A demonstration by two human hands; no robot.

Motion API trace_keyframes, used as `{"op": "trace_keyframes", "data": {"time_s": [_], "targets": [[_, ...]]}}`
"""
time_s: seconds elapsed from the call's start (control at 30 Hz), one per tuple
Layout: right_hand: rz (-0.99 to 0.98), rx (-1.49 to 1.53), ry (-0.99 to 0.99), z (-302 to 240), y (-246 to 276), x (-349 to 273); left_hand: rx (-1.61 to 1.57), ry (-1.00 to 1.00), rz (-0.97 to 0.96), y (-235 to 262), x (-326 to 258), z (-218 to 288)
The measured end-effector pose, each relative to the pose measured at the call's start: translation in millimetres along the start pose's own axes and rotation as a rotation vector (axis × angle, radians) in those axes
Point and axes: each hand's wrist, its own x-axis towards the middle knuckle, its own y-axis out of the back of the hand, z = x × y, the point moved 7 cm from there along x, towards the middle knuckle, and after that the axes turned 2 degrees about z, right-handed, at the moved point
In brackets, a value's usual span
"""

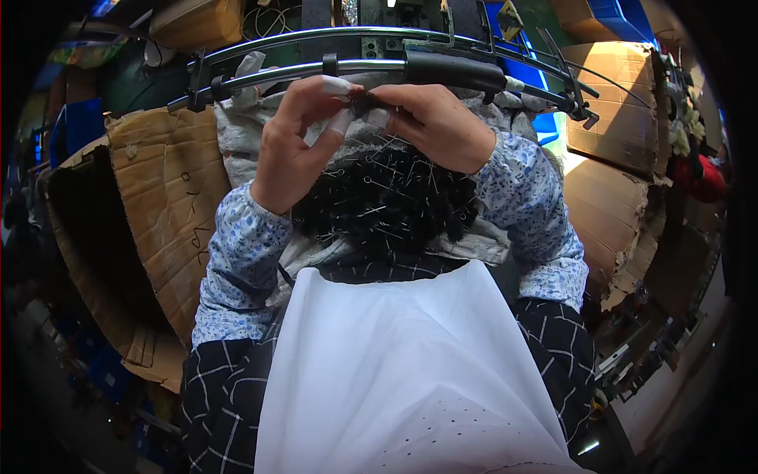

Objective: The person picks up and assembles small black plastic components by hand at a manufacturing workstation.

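Note:
My left hand [296, 138] and my right hand [434, 118] meet above my lap, thumbs and fingertips pinched around a small dark tuft [363, 101]. Its exact kind is too small to make out, and the fingers partly cover it. White wraps sit on some fingertips of both hands. Just below the hands lies a heap of black fuzzy pieces [379, 201], with many thin metal pins in it, some ending in a small loop. The heap rests on a crumpled pale cloth [237, 134].
Chrome rails [363, 65] with a black padded sleeve [454, 73] run across beyond the hands. A large open cardboard box [162, 213] stands at left, more cardboard [612, 150] at right. A white cloth [403, 347] covers my front. Machine parts [395, 14] stand at the back.

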Motion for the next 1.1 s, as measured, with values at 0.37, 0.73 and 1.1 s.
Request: {"op": "trace_keyframes", "data": {"time_s": [0.37, 0.73, 1.1], "targets": [[0.704, -1.188, -0.159, 97.0, 114.5, 41.6, 0.563, 0.383, -0.554, -24.9, -102.6, -54.3], [0.675, -1.108, -0.114, 103.2, 112.1, 49.5, 0.521, 0.298, -0.429, -17.0, -99.7, -61.8], [0.669, -0.984, -0.322, 109.4, 121.2, 32.4, 0.647, 0.196, -0.231, -12.9, -90.5, -53.3]]}}
